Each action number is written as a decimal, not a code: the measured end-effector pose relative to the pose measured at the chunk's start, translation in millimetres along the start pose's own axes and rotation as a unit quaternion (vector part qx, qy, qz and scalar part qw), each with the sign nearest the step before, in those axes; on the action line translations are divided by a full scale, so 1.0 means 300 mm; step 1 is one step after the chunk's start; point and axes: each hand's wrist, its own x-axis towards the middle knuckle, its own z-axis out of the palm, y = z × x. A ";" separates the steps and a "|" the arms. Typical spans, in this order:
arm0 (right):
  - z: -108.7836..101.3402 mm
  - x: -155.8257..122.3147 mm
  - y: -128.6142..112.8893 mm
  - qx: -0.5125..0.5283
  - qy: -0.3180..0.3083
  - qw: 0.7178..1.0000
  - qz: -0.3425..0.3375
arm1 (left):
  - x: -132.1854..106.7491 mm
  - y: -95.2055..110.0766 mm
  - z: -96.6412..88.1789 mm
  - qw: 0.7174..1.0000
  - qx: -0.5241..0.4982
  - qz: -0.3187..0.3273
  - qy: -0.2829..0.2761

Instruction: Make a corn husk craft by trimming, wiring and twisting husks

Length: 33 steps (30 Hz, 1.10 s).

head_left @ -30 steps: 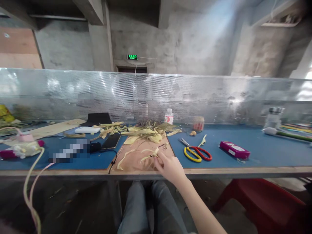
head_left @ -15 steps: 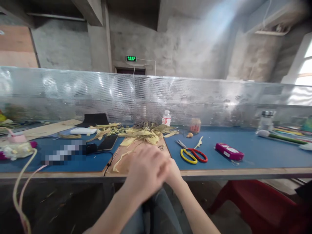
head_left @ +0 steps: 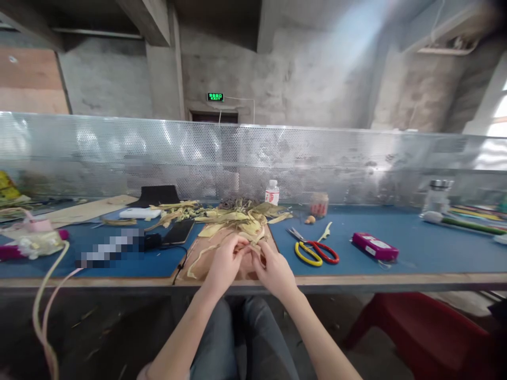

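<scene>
My left hand [head_left: 226, 260] and my right hand [head_left: 274, 268] meet over a brown board [head_left: 204, 248] at the table's front, fingertips nearly touching. Both are closed in a pinch. A pale corn husk strip [head_left: 258, 236] curls up from between the fingertips; the part inside the fingers is hidden. Just beyond lies a heap of dry yellow corn husks [head_left: 225, 217], with a thin loose strip [head_left: 197, 261] on the board at its left. Scissors [head_left: 312, 252] with one yellow and one red handle rest to the right of my right hand.
On the blue mat stand a white bottle [head_left: 272, 193], a jar [head_left: 319, 204] and a glass flask [head_left: 437, 198]. A purple box [head_left: 374, 246] lies right. At left are a black phone [head_left: 178, 232], a power strip partly blurred out, and cables [head_left: 47, 285]. A red stool [head_left: 420, 327] stands below.
Half a second ago my left hand was blurred and crossed over my right. Now they are side by side, farther forward over the board, fingertips together on the husk strip.
</scene>
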 end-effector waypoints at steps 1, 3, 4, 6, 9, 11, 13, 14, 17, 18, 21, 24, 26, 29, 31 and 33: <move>-0.006 0.003 0.002 0.032 -0.001 0.999 0.002 | 0.001 -0.006 0.002 1.000 -0.004 -0.002 0.005; -0.013 0.009 0.009 0.094 -0.003 0.996 0.001 | -0.002 -0.014 0.005 1.000 -0.002 -0.008 0.009; -0.013 0.013 0.013 0.118 -0.002 0.993 -0.002 | -0.005 -0.016 0.005 1.000 0.001 -0.010 0.008; -0.009 0.017 0.020 0.140 0.002 0.990 -0.003 | -0.011 -0.018 0.007 1.000 0.005 -0.011 0.000; 0.003 0.016 0.025 0.120 0.012 0.992 0.019 | -0.017 -0.020 0.012 1.000 0.021 -0.004 -0.006; 0.008 0.012 0.022 0.089 0.014 0.995 0.033 | -0.021 -0.023 0.016 0.999 0.041 0.006 -0.003; 0.009 0.006 0.017 0.046 0.009 0.998 0.032 | -0.026 -0.026 0.019 0.998 0.061 0.017 -0.002; 0.009 0.004 0.014 0.021 0.004 0.999 0.029 | -0.028 -0.027 0.020 0.997 0.071 0.022 -0.001; 0.009 -0.002 0.006 -0.048 -0.014 0.998 0.027 | -0.035 -0.026 0.024 0.995 0.091 0.032 -0.003; 0.011 -0.003 0.005 -0.066 -0.018 0.997 0.029 | -0.036 -0.024 0.026 0.995 0.096 0.034 -0.003; 0.018 -0.004 0.004 -0.105 -0.021 0.994 0.031 | -0.035 -0.017 0.034 0.995 0.094 0.020 -0.002; 0.021 -0.003 0.005 -0.116 -0.017 0.993 0.027 | -0.026 -0.010 0.039 0.999 0.053 0.004 -0.001; 0.018 -0.003 0.005 -0.114 -0.018 0.993 0.023 | -0.017 -0.009 0.038 1.000 0.012 0.001 -0.024; 0.014 -0.004 0.008 -0.107 -0.028 0.994 0.015 | -0.007 -0.015 0.029 0.997 -0.035 -0.020 -0.065; 0.013 -0.007 0.013 -0.094 -0.024 0.995 0.014 | -0.003 -0.024 0.020 0.995 -0.061 -0.036 -0.074; 0.012 -0.009 0.017 -0.076 -0.014 0.997 0.012 | -0.001 -0.032 0.013 0.992 -0.086 -0.045 -0.079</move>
